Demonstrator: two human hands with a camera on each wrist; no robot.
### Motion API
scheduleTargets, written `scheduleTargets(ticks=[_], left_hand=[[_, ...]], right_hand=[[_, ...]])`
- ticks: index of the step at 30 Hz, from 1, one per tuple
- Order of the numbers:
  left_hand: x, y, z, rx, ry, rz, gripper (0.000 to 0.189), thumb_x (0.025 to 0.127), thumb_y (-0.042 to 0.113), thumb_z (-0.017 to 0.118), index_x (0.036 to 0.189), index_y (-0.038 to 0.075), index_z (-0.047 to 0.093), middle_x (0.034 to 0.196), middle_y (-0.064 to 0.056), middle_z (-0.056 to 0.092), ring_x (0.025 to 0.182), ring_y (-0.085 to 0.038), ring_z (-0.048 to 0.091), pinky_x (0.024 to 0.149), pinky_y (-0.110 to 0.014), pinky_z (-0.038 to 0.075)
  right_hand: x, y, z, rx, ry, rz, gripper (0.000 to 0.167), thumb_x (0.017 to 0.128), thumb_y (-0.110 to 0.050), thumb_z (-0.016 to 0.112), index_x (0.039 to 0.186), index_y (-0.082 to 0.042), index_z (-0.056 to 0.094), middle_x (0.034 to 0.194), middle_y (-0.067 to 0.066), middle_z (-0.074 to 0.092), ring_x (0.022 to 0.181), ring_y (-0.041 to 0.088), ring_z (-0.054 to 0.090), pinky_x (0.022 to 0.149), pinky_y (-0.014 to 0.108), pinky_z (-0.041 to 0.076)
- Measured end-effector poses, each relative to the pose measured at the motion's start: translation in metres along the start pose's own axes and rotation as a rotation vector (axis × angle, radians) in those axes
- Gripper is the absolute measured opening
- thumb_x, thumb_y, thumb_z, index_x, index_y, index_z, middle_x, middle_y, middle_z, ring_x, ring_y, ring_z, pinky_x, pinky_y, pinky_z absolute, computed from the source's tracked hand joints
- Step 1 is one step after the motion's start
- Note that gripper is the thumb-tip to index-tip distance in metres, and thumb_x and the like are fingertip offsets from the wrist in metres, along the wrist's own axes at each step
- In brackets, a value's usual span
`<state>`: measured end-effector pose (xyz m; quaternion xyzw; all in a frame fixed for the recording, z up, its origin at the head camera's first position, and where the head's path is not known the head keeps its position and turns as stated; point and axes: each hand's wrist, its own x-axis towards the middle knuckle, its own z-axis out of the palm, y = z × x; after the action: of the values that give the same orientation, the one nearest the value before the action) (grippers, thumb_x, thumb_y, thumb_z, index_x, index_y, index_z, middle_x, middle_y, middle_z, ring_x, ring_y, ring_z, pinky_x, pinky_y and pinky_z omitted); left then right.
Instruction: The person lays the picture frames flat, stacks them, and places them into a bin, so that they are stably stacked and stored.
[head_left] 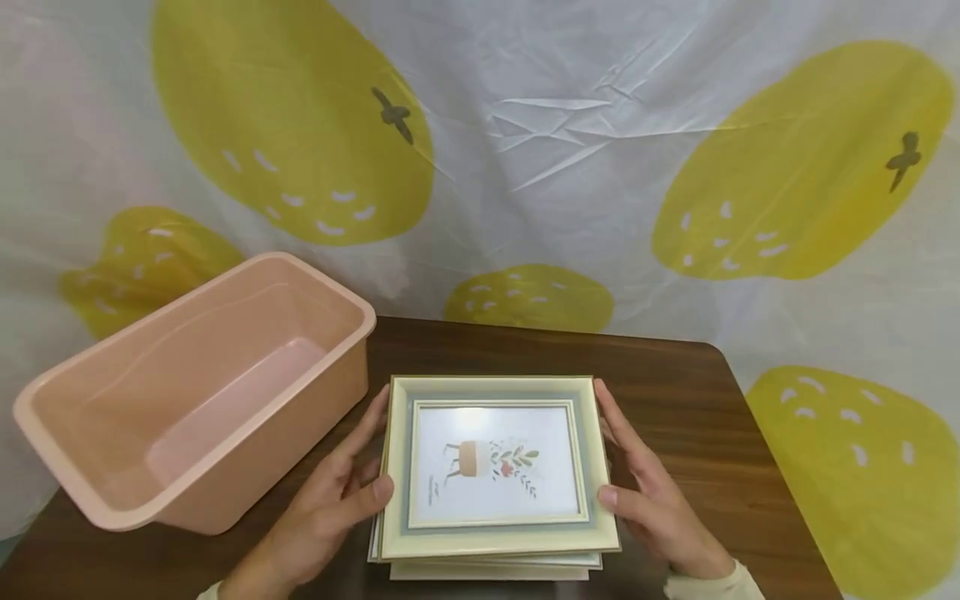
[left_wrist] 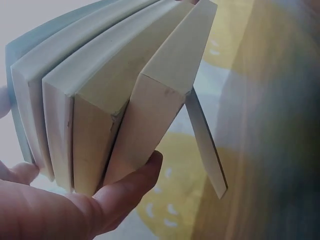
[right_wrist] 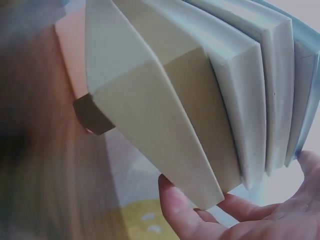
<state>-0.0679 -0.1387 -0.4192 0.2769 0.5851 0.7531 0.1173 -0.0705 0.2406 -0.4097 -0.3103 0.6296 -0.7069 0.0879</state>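
A stack of several picture frames [head_left: 495, 542] lies flat between my two hands. The top picture frame [head_left: 397, 467] has a cream border, a blue-grey inner band and a print of a plant in a legged pot, turned sideways. My left hand [head_left: 326, 508] grips the left side, its thumb near the top frame's edge and a finger under the lowest one. On the opposite side my right hand [head_left: 660, 504] holds the stack the same way. In the left wrist view a stand leg [left_wrist: 206, 145] hangs from the bottom frame, off the table.
A deep pink plastic bin [head_left: 277, 450] stands on the left of the dark brown wooden table [head_left: 675, 392], with its pale inner floor showing. Behind the table hangs a white cloth [head_left: 525, 192] printed with large yellow fruits. The table's right edge slants past my right hand.
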Motion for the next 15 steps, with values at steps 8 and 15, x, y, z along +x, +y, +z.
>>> scheduleTargets(ticks=[8,15], left_hand=[[0.013,0.028,0.003,0.021,0.002,0.042,0.077,0.11,0.012,0.052,0.172,0.025,0.007,0.158,-0.021,0.029,0.13,-0.025,0.06,0.094,-0.037,0.061],[0.023,0.059,0.002,0.084,0.049,0.071,0.075,0.111,0.015,0.052,0.172,0.027,0.01,0.161,-0.01,0.037,0.134,-0.018,0.06,0.092,-0.035,0.062]], right_hand=[[0.016,-0.027,0.002,0.065,0.007,0.032,0.087,0.102,0.003,0.041,0.171,-0.023,-0.006,0.174,0.012,0.018,0.146,0.021,0.049,0.1,0.044,0.06],[0.04,-0.052,0.0,0.001,0.009,-0.031,0.08,0.107,-0.004,0.042,0.171,-0.02,-0.002,0.174,0.014,0.018,0.142,0.023,0.051,0.095,0.043,0.062]])
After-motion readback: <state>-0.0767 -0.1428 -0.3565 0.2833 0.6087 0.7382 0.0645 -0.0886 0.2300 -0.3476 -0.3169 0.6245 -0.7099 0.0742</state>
